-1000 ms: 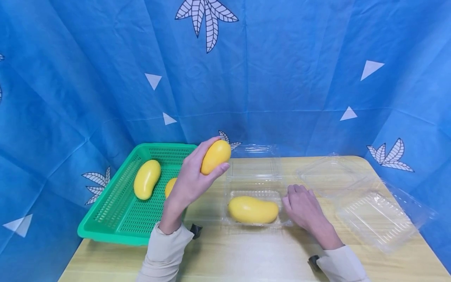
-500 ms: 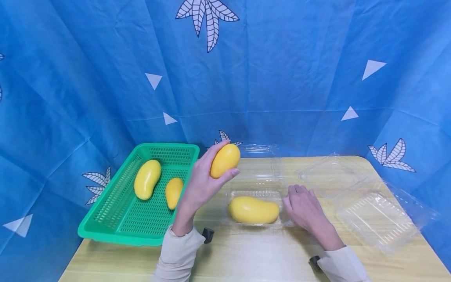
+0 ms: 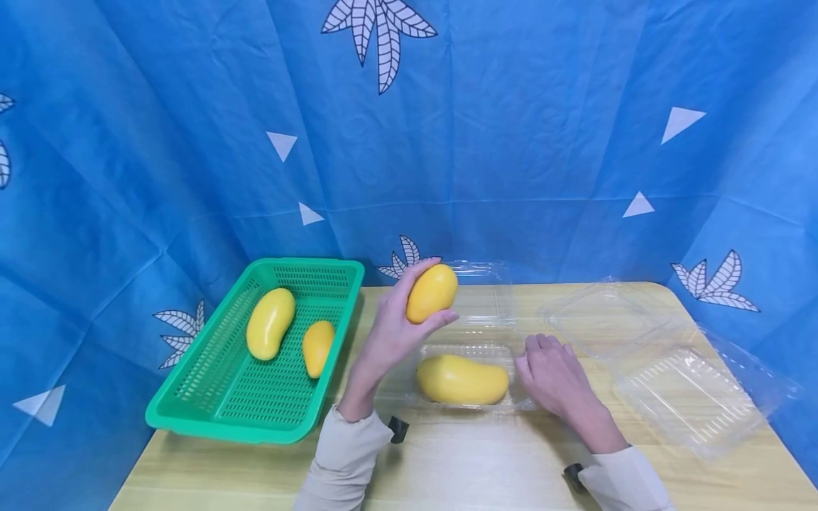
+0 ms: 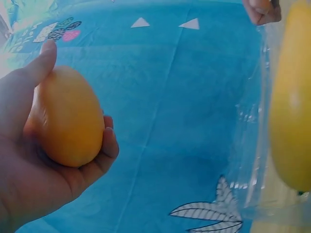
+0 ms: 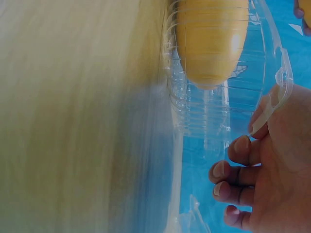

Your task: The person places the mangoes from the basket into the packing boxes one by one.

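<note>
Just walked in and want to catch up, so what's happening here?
A person's left hand holds a yellow mango in the air near an open clear container. A second mango lies in it, and the right hand touches the container's right edge. Two more mangoes lie in the green basket, and more clear packaging lies farther right.

Curtained work area, type of building indeterminate: blue cloth [image 3: 537, 106], printed with white leaves [image 3: 388, 50] and triangles [image 3: 681, 121], hangs behind and on both sides of the wood-grain counter [image 3: 473, 454].
</note>
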The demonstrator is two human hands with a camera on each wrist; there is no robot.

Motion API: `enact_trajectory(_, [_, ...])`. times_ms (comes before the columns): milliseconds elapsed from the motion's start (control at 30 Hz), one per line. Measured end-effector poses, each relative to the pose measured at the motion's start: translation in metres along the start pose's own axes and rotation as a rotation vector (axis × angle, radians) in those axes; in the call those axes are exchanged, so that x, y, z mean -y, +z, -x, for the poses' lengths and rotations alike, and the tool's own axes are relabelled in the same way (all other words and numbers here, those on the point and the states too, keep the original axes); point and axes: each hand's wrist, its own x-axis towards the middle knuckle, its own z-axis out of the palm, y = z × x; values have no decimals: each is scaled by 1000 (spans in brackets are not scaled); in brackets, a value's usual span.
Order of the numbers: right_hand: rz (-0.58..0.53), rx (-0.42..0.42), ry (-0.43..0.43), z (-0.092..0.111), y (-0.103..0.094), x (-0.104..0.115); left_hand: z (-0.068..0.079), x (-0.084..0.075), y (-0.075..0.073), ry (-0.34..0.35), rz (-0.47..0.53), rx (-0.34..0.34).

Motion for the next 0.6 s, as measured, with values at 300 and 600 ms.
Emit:
enact_trajectory(300, [4, -5, 0, 0, 0, -3, -3, 12, 14, -103, 134, 70])
enact_trajectory(600, [-10, -5, -6, 0, 2, -3, 3, 16, 19, -48, 58, 171])
